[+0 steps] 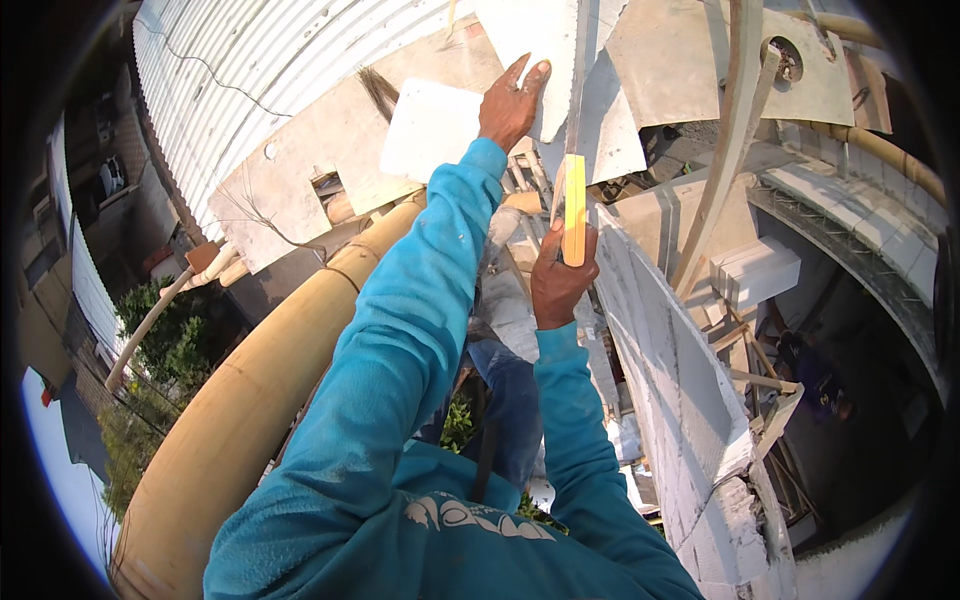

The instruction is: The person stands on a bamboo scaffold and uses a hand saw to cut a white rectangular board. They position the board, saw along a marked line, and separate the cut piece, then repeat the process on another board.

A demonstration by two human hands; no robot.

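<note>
Two hands, both in teal sleeves, work at the top of one block wall [680,370]. The left hand [512,100] is open, fingers spread flat against a pale board [535,35]; just beside its wrist lies one white, smooth, round-cornered slab [430,130]. The right hand [560,280] is closed around the lower end of one yellow level [574,205], a straight flat bar held upright just left of the wall's upper edge.

The wall is of rough grey-white blocks with a chipped, broken lower end; its top edge runs from the level down toward the lower right. One loose white block [755,270] sits right of it, above an open drop into a dim interior. One thick bamboo pole [250,400], smooth and tan, crosses diagonally on the left, close beside the left sleeve. Corrugated metal sheeting [250,70] fills the upper left. Between pole and wall there is a narrow gap, with foliage visible far below.
</note>
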